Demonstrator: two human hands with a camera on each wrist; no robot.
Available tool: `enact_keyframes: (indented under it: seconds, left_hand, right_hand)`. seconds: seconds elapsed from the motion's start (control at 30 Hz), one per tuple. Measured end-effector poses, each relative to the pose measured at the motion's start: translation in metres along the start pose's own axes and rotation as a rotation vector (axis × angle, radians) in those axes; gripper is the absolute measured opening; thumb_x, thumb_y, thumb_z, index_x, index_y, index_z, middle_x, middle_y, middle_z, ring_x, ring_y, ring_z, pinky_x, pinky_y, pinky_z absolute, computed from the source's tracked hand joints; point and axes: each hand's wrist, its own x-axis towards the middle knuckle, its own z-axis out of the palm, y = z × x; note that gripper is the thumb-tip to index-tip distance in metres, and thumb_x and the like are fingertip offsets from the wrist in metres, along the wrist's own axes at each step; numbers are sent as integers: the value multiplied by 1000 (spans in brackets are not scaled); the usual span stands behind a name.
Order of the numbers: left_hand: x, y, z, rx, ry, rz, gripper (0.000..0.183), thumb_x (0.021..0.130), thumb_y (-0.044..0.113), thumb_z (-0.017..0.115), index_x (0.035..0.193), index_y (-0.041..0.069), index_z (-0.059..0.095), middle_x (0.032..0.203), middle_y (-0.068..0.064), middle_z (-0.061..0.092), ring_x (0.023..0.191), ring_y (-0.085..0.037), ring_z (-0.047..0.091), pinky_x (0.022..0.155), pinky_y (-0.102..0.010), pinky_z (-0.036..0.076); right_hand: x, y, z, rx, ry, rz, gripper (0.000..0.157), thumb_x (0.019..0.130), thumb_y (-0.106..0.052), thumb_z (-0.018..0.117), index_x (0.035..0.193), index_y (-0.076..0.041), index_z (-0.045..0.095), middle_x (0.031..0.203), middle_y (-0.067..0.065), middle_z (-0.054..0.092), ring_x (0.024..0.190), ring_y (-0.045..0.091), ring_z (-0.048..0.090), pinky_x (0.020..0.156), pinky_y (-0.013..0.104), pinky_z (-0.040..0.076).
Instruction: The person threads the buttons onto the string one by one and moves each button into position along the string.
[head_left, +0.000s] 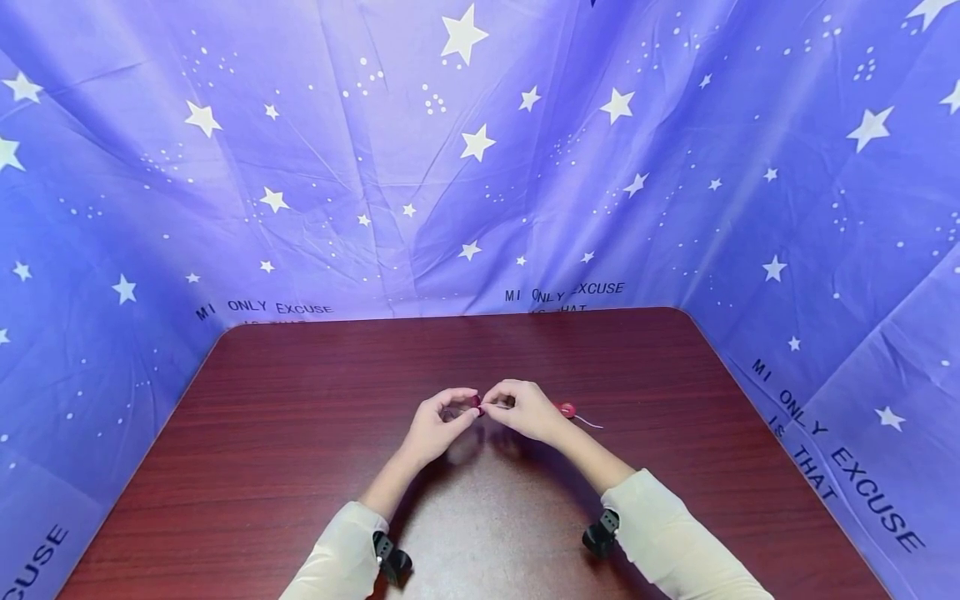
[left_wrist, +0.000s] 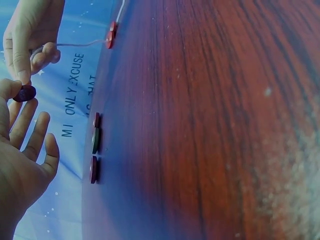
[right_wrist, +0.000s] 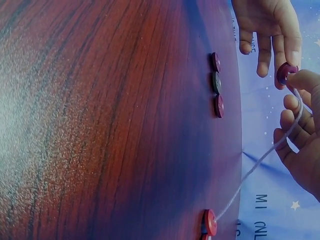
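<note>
Between its thumb and fingertips my left hand [head_left: 435, 429] pinches a dark red button [right_wrist: 283, 74], held up above the table. Its other fingers spread away from the button in the left wrist view. My right hand [head_left: 525, 412] meets it there, its thumb and finger pinching a pale string [right_wrist: 260, 161] right at the button's face. From those fingers the string runs down to a bright red button [right_wrist: 211, 222] on the table, with a second red one against it. The string's tail [head_left: 591, 422] trails off to the right of these.
Three loose buttons lie in a row on the table: a dark red one [right_wrist: 216, 62], a dark green one [right_wrist: 216, 83] and another dark red one [right_wrist: 219, 106]. The brown wood-grain table [head_left: 300, 467] is backed by a star-printed purple curtain [head_left: 420, 167].
</note>
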Motion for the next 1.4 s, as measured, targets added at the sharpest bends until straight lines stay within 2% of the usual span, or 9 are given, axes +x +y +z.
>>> enact_keyframes:
  seconds: [0.4,0.7,0.93,1.17,1.4]
  left_hand:
    - [0,0,2,12,4,-1,30,87,5,64,114,-6,61,104,-22,67,92,-31,64,71,-26,47]
    - [-1,-1,1,20,23,-13,30,86,6,65,114,-5,61,103,-20,68,92,-26,63,72,-28,49]
    - [-1,0,2,4,24,-16,31,86,7,65,114,-6,61,104,-21,68,94,-30,63,73,-28,50]
    - [-1,1,3,5,39,6,30,85,6,66,113,-7,61,102,-21,68,91,-24,63,72,-29,51]
    - [-2,2,3,1,51,21,30,85,6,66,112,-6,62,102,-21,68,91,-27,63,70,-29,51]
  right_hand:
    - [0,-1,0,-2,-3,-4,3,82,-13,68,84,-12,70,73,-3,61,64,1,50,58,18,44]
    - [-1,-1,-1,-18,-16,-48,5,83,-15,69,87,-13,72,73,-4,62,64,1,49,58,18,44]
    - [-1,0,0,-4,1,-24,5,84,-13,67,87,-12,71,72,-3,61,64,2,49,57,19,44]
    - [0,1,0,27,32,-8,3,83,-14,68,85,-12,70,69,-3,61,61,1,50,56,18,44]
    - [1,1,-2,64,-9,31,6,85,-15,66,88,-11,71,73,2,66,63,3,52,58,19,45]
